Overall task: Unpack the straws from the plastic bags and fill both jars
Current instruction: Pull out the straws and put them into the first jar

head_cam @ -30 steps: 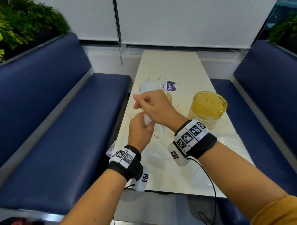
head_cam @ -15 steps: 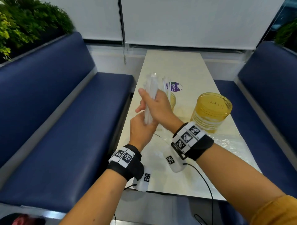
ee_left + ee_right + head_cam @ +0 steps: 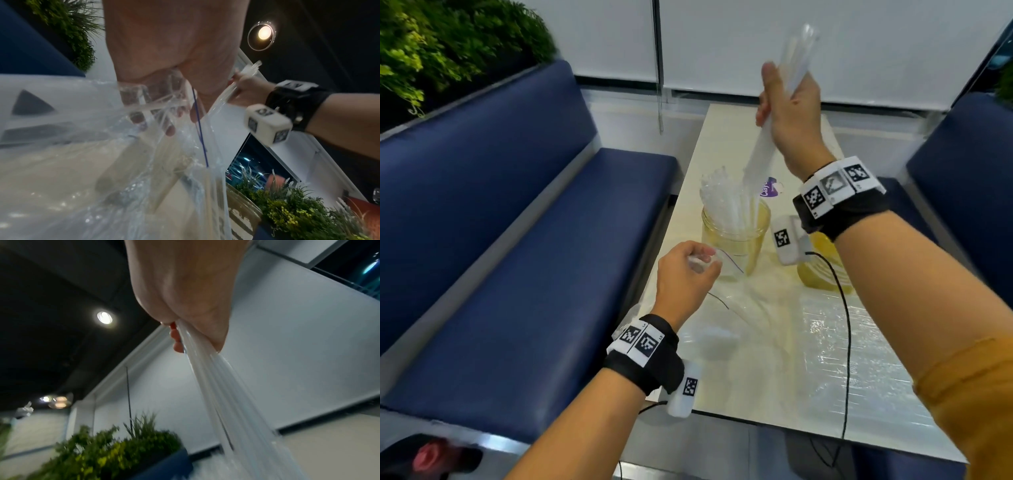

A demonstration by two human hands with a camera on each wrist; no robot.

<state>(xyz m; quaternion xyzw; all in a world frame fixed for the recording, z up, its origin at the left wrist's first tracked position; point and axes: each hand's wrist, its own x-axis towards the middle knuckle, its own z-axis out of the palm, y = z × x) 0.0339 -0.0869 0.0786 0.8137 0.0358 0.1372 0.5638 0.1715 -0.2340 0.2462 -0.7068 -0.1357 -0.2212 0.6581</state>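
My right hand (image 3: 789,102) is raised high over the table and grips a bundle of clear straws (image 3: 763,150) (image 3: 216,386) that slants down toward the left jar. That yellowish glass jar (image 3: 736,236) holds several clear straws (image 3: 719,195) standing up. Low in front of the jar, my left hand (image 3: 688,270) grips the crumpled top of a clear plastic bag (image 3: 102,146) with a blue line (image 3: 200,129) on it. A second yellow jar (image 3: 822,270) stands to the right, half hidden behind my right wrist.
Clear plastic bags (image 3: 818,339) lie spread on the cream table (image 3: 729,130) near me. A purple round sticker (image 3: 768,188) sits behind the jar. Blue benches (image 3: 517,240) flank the table, with plants (image 3: 431,44) behind the left one. Wrist cables (image 3: 846,325) trail over the table edge.
My right hand has pulled the straw bundle up and away to the right, out of the bag. My left hand has stayed low, keeping hold of the bag.
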